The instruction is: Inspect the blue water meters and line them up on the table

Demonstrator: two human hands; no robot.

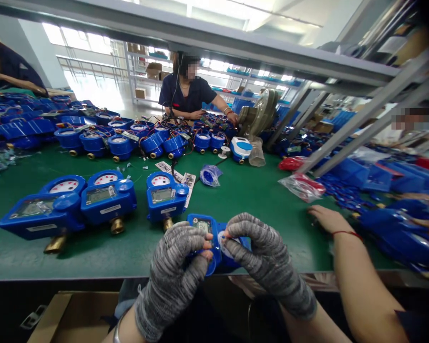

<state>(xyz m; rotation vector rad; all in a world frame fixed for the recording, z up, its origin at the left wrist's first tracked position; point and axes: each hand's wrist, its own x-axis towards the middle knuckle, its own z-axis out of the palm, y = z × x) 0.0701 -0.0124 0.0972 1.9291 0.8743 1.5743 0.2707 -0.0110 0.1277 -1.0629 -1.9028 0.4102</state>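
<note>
A blue water meter (216, 247) with a small display lies at the front edge of the green table, between my two hands. My left hand (178, 274), in a grey knit glove with bare fingertips, is closed over its left side, thumb and fingertips near each other. From the right, my right hand (262, 259), gloved alike, pinches at the meter's pale round dial (222, 240). Whatever lies between the fingertips of either hand is too small or hidden to name. Part of the meter is covered by both hands.
Three blue meters with displays, (166, 196) the closest, stand to the left. Behind are rows of open blue meters (119, 145) with wires, a bagged blue part (210, 175) and printed labels (189, 188). A co-worker's hand (327, 219) rests at right; another person sits opposite.
</note>
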